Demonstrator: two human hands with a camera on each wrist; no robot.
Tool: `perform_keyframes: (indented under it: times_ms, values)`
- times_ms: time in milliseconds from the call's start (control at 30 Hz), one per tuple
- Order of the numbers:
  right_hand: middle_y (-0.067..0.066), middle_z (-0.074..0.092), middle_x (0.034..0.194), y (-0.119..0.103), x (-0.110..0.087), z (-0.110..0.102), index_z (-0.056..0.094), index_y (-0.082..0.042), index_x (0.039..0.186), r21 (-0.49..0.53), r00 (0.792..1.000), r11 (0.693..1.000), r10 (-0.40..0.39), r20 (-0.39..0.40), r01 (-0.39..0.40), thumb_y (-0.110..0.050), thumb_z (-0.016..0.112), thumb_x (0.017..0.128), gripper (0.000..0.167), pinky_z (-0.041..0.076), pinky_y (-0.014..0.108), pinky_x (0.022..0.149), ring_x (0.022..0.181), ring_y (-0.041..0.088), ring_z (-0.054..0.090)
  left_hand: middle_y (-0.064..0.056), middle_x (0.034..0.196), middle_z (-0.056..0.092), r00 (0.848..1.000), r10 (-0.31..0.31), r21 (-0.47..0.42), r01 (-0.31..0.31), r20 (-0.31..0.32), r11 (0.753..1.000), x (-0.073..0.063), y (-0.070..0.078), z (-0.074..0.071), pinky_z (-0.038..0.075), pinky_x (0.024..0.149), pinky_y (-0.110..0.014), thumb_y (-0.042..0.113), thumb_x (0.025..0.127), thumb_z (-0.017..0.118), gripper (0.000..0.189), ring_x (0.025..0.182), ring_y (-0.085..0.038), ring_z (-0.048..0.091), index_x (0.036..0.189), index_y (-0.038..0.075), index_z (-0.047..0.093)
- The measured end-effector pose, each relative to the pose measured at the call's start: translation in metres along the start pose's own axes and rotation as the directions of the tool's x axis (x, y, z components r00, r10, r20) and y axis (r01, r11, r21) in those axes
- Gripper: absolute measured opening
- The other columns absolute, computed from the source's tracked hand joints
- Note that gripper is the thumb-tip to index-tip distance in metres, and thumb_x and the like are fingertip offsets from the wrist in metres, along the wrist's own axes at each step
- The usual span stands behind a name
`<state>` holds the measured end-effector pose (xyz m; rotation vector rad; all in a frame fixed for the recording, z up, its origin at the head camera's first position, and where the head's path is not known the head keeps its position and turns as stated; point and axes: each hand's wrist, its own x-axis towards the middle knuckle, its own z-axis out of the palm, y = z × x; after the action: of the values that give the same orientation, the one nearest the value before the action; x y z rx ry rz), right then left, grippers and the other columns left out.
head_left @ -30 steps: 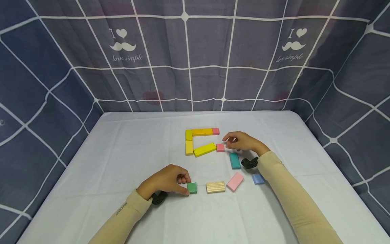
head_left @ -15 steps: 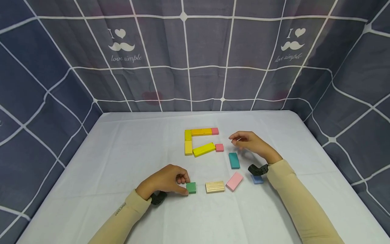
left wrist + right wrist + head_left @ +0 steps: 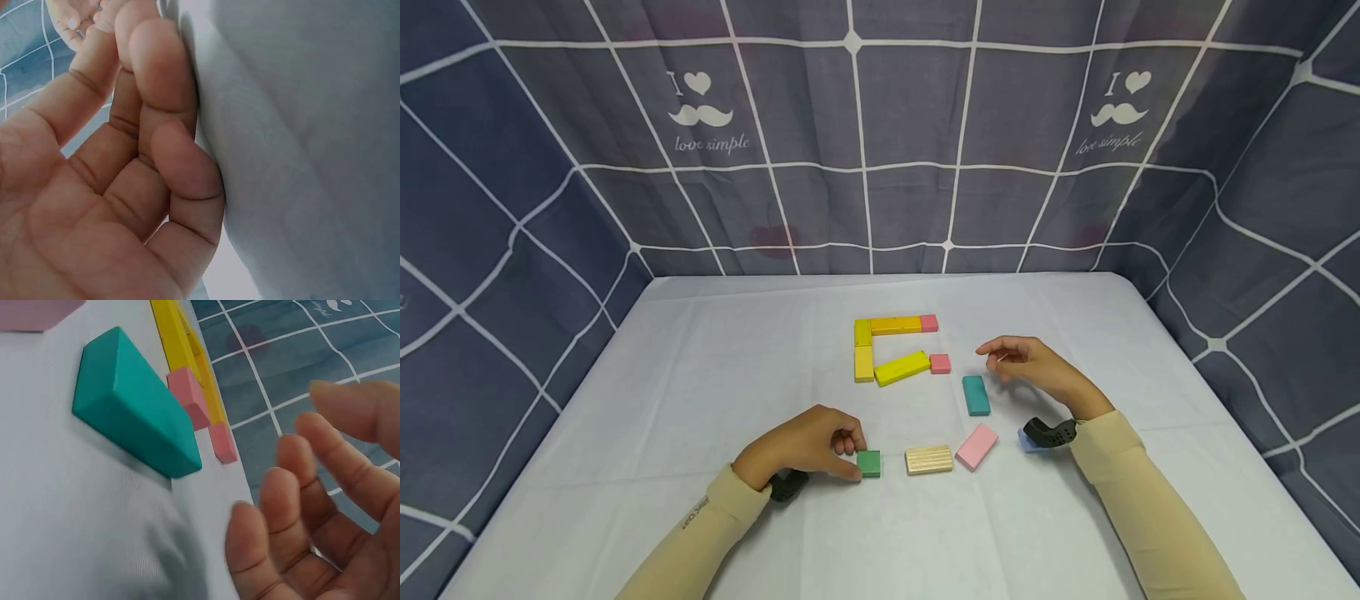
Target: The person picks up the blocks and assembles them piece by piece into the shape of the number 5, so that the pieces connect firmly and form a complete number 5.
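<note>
My left hand (image 3: 808,442) is low over the table, thumb and index fingertip at the left side of a small green block (image 3: 869,464), pinching it. In the left wrist view, the other fingers (image 3: 181,162) curl close to the white cloth and the green block is hidden. My right hand (image 3: 1041,371) hovers with loosely bent fingers holding nothing, beyond and right of a teal block (image 3: 976,396). The right wrist view shows those fingers (image 3: 281,500) apart from the teal block (image 3: 134,409), a shadow beneath them.
Yellow blocks (image 3: 863,364) form an open-sided shape, with small pink blocks (image 3: 929,323) at its right ends. Nearer lie a ridged tan block (image 3: 928,460), a pink block (image 3: 977,447) and a blue block (image 3: 1028,442) partly under the right wrist strap. Grid-patterned curtains surround the white table (image 3: 737,350).
My right hand has drawn back to the right and slightly nearer, away from the small pink block by the yellow shape. The left hand and green block have shifted only slightly.
</note>
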<state>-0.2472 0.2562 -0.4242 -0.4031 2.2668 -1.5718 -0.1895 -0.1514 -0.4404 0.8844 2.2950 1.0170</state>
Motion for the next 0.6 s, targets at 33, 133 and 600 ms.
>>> perform_keyframes:
  times_ms: [33, 133, 600]
  values:
    - [0.011, 0.066, 0.106, 0.002, -0.001, -0.001, 0.057, 0.016, 0.140, -0.001, 1.000, 1.000, 0.002, 0.012, -0.002, -0.004, 0.066, 0.104, 0.043, 0.056, 0.027, 0.081, 0.092, 0.018, 0.062, 0.006, 0.082, 0.062, 1.000, 0.003, 0.000, -0.003, 0.003, 1.000, 0.000, 0.000, 0.000, 0.049, 0.074, -0.023, 0.011, 0.082, 0.095, 0.022, 0.078, -0.008, 0.056, 0.093, 0.012, 0.075]
    - [0.012, 0.064, 0.109, 0.007, -0.003, -0.003, 0.058, 0.015, 0.140, -0.031, 0.999, 1.000, -0.003, 0.048, 0.005, -0.003, 0.069, 0.100, 0.044, 0.056, 0.026, 0.080, 0.091, 0.017, 0.061, 0.007, 0.083, 0.062, 1.000, 0.008, 0.002, -0.008, 0.007, 1.000, 0.000, -0.001, 0.000, 0.050, 0.074, -0.023, 0.011, 0.083, 0.094, 0.023, 0.079, -0.008, 0.056, 0.093, 0.012, 0.074]
    - [0.018, 0.067, 0.110, 0.013, -0.004, 0.004, 0.058, 0.014, 0.140, -0.201, 0.990, 0.977, -0.039, 0.132, 0.065, 0.001, 0.080, 0.091, 0.055, 0.051, 0.024, 0.081, 0.089, 0.018, 0.060, 0.007, 0.083, 0.062, 1.000, 0.005, 0.005, -0.005, 0.004, 1.000, 0.000, -0.001, 0.000, 0.050, 0.074, -0.023, 0.012, 0.082, 0.095, 0.023, 0.079, -0.007, 0.056, 0.094, 0.012, 0.075]
